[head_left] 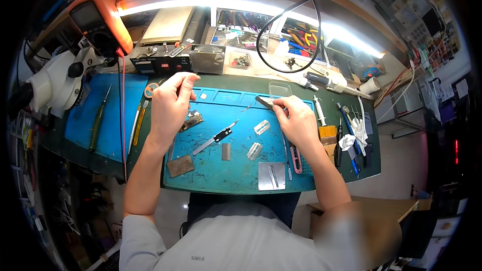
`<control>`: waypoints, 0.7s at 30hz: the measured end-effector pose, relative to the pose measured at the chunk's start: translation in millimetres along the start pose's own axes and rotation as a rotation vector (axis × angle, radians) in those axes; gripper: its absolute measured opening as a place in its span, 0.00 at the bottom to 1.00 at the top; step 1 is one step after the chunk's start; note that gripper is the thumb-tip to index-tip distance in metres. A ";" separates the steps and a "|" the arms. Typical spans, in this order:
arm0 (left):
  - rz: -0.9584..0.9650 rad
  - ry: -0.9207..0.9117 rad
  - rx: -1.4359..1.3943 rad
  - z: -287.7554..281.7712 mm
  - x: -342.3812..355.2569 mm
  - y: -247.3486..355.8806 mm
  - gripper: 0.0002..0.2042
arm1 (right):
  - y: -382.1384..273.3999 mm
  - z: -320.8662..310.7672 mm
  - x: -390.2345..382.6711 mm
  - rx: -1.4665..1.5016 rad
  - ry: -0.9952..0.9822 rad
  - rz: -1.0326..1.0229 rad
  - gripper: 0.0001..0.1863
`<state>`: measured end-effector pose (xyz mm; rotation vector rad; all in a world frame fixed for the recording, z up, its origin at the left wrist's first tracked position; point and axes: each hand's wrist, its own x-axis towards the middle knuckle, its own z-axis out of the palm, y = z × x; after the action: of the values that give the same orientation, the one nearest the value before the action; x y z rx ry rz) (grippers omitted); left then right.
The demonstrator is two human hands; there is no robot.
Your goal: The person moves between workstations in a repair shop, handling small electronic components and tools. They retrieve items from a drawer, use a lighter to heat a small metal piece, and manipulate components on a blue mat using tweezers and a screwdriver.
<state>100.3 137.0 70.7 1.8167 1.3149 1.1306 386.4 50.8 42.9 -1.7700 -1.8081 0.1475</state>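
Observation:
My left hand [170,103] is raised over the left part of the blue work mat [236,170], its fingers curled and the thumb on top. Whatever it pinches, if anything, does not show. Just below it lies a small circuit board [191,120]. At the mat's far right, my right hand [297,120] pinches a small dark flat piece [264,102] between thumb and fingers, beside a clear plastic box [279,89]. Between the hands lie a scalpel-like knife [215,137], two razor blades [261,127] and a grey metal plate [226,151].
An orange multimeter [103,20] and a white microscope [55,78] stand at the left. A black cable loop [258,45] hangs ahead. Tools, a syringe [319,111] and crumpled tissue [346,142] lie at the right. A brown plate [181,166] sits near the mat's left edge.

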 end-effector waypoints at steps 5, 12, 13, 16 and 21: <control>0.211 0.093 0.139 -4.5 6.5 -18.4 0.07 | 3.7 -10.9 -4.6 -0.072 0.115 0.065 0.07; 0.260 0.067 0.175 3.8 -2.4 -5.7 0.08 | 35.6 -6.3 9.7 -0.255 0.129 -0.220 0.08; 0.258 0.062 0.164 5.3 -2.1 -5.8 0.08 | 40.9 -4.4 9.2 -0.278 0.038 -0.186 0.06; 0.256 0.082 0.182 0.8 -2.4 -5.8 0.08 | 24.3 -2.9 14.2 -0.272 0.026 -0.149 0.06; 0.271 0.147 0.204 -7.7 0.8 -5.3 0.09 | 3.7 6.9 19.3 -0.133 0.080 -0.327 0.06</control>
<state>91.3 139.4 69.8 2.1460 1.3361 1.3353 387.6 71.5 42.0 -1.5150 -2.0582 -0.1753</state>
